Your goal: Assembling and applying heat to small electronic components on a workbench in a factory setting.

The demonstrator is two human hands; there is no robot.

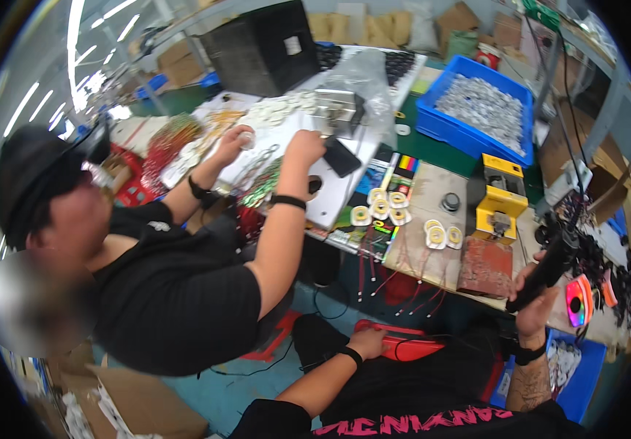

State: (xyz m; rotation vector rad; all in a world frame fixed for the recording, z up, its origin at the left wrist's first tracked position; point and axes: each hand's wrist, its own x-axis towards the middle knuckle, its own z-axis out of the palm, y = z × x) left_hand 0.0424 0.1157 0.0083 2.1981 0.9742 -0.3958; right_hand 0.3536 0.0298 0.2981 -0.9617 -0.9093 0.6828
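My right hand [532, 307] is closed round a long dark object [547, 272] at the right end of the bench; its exact kind is hard to tell. Low between my knees, my left hand [368, 342] grips the front of a red plastic stool [416, 347], with its fingertips partly hidden. Beside the right hand lies a shiny rainbow-coloured piece [579, 301]. White round parts with yellow centres [380, 207] lie on the bench ahead, and red wires [403, 274] hang from them over the edge.
A yellow bench tool [497, 207] stands behind a rusty metal block [486, 267]. A blue bin of white parts [469, 110] sits farther back. At left a co-worker [176, 285] handles small parts over white sheets. Another blue bin [586, 373] is by my right forearm.
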